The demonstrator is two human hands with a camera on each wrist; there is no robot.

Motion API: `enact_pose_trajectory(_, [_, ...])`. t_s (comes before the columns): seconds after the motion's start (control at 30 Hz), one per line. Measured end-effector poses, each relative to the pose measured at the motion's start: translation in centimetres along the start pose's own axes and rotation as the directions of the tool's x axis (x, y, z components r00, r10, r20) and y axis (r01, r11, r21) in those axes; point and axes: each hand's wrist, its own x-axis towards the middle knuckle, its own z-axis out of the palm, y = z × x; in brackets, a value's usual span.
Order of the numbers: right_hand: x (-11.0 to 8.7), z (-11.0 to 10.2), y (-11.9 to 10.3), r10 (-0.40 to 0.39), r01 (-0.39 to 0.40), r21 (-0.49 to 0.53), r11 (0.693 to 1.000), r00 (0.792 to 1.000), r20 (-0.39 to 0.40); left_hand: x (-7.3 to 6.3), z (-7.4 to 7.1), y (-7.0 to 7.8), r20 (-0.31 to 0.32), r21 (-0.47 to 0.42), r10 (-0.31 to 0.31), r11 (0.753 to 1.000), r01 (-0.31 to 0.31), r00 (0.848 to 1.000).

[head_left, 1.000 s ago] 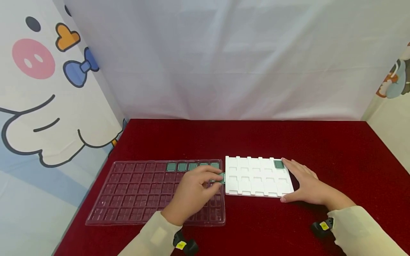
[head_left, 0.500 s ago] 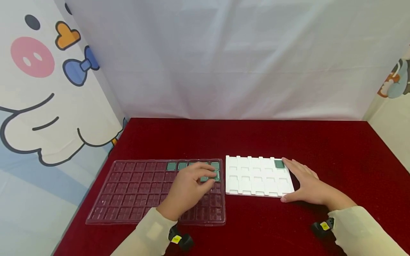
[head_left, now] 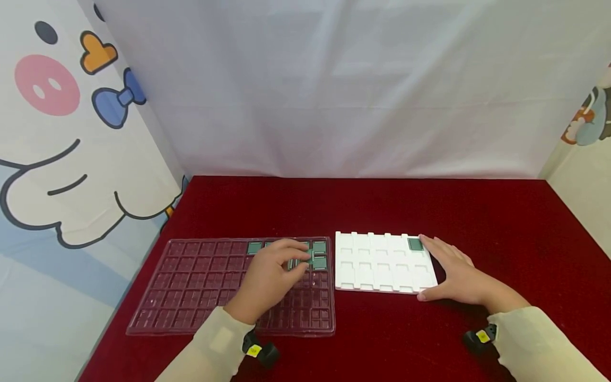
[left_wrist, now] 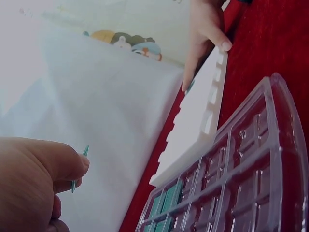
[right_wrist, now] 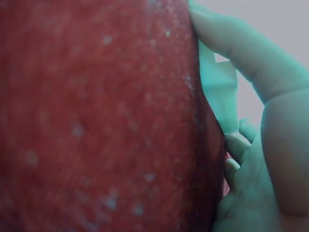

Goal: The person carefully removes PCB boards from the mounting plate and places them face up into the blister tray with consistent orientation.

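Over the clear plastic compartment tray [head_left: 191, 286], my left hand [head_left: 269, 270] pinches a small green circuit board [left_wrist: 80, 169] between thumb and fingers. In the left wrist view the board is seen edge-on, raised above the tray. Several similar boards lie in the tray's back compartments, partly hidden by the hand. My right hand [head_left: 460, 276] holds the right end of the white tray [head_left: 372, 265], thumb at its near corner and index finger at its far corner. One green board [head_left: 415, 244] sits in the white tray's far right slot, next to that index finger.
A red cloth [head_left: 382, 207] covers the table. The two trays stand side by side with a narrow gap between them. Behind the table hangs a white curtain [head_left: 334, 90], and a cartoon-printed sheet [head_left: 43, 175] hangs on the left.
My left hand has moved left, from the clear tray's right edge to above its back rows, carrying a green circuit board. The right hand and white tray have stayed in place.
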Motion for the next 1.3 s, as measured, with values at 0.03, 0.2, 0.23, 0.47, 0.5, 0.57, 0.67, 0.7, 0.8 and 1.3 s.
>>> enact_pose_trajectory(0.03, [0.0,0.0,0.0,-0.001,0.001,0.0,1.0,1.0,0.0,0.0,-0.1,-0.1,-0.002,0.005,-0.004,1.0,0.004,1.0])
enact_pose_trajectory(0.2, [0.0,0.0,-0.1,-0.002,0.002,0.0,1.0,1.0,0.0,0.0,-0.3,-0.4,-0.003,0.009,-0.024,1.0,0.024,1.0])
enact_pose_trajectory(0.23, [0.0,0.0,-0.1,-0.001,0.001,-0.001,1.0,1.0,0.0,-0.1,-0.3,-0.5,-0.002,0.006,-0.027,1.0,0.027,1.0])
enact_pose_trajectory(0.47, [0.0,-0.1,-0.2,-0.001,0.001,0.002,1.0,1.0,0.001,-0.1,-0.6,-1.2,-0.008,0.012,-0.046,0.999,0.046,0.999])
enact_pose_trajectory(0.5, [0.0,-0.1,-0.2,-0.001,0.001,0.002,1.0,1.0,0.001,-0.1,-0.6,-1.3,-0.008,0.014,-0.05,0.999,0.05,0.999])
enact_pose_trajectory(0.57, [0.0,-0.1,-0.1,-0.002,0.002,0.003,1.0,1.0,0.0,-0.1,-0.7,-1.5,-0.005,0.022,-0.058,0.998,0.058,0.998])
enact_pose_trajectory(0.67, [0.0,-0.1,-0.1,-0.003,0.003,0.002,1.0,1.0,0.0,-0.2,-0.8,-1.7,-0.004,0.033,-0.067,0.997,0.067,0.998])
enact_pose_trajectory(0.7, [0.0,-0.1,-0.1,-0.003,0.003,0.002,1.0,1.0,-0.001,-0.3,-0.9,-1.8,-0.005,0.038,-0.068,0.997,0.068,0.998])
enact_pose_trajectory(0.8, [0.0,0.0,-0.1,-0.004,0.004,-0.001,1.0,1.0,0.0,-0.3,-1.0,-2.0,-0.005,0.051,-0.069,0.996,0.069,0.998])
enact_pose_trajectory(1.3, [0.0,0.0,0.0,-0.003,0.003,-0.001,1.0,1.0,-0.001,-0.9,-1.5,-3.1,0.0,0.083,-0.117,0.99,0.117,0.993])
